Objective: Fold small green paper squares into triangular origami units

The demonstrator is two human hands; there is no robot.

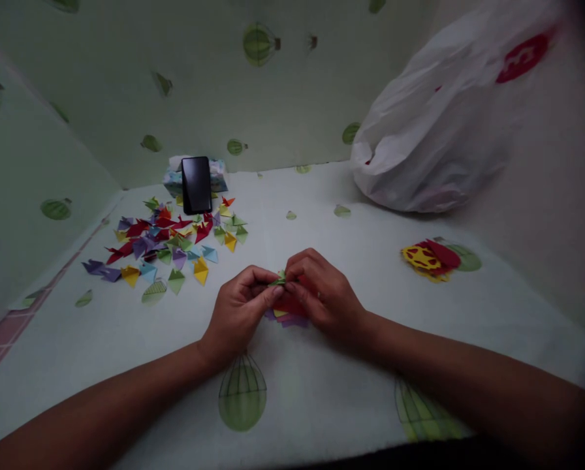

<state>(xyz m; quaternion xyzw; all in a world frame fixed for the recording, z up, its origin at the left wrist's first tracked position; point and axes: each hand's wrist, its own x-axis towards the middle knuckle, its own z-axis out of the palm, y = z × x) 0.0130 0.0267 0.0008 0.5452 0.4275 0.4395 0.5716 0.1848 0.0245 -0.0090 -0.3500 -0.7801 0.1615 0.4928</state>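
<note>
Between my two hands is a small piece of folded green paper [279, 279], mostly covered by my fingers. My left hand [241, 307] pinches its left side with thumb and forefinger. On the other side, my right hand [324, 290] has its fingertips closed on the same paper. Sheets of coloured paper [292, 320], red, yellow and purple, lie just beneath my hands on the white surface. To the left spreads a pile of folded paper pieces [165, 245] in red, purple, green, blue and yellow.
A dark phone [196, 186] leans against a tissue box [219, 175] behind the pile. At the back right stands a bulging white plastic bag [429, 130]. Yellow and red paper cut-outs [427, 258] lie at the right. Walls rise behind and at both sides.
</note>
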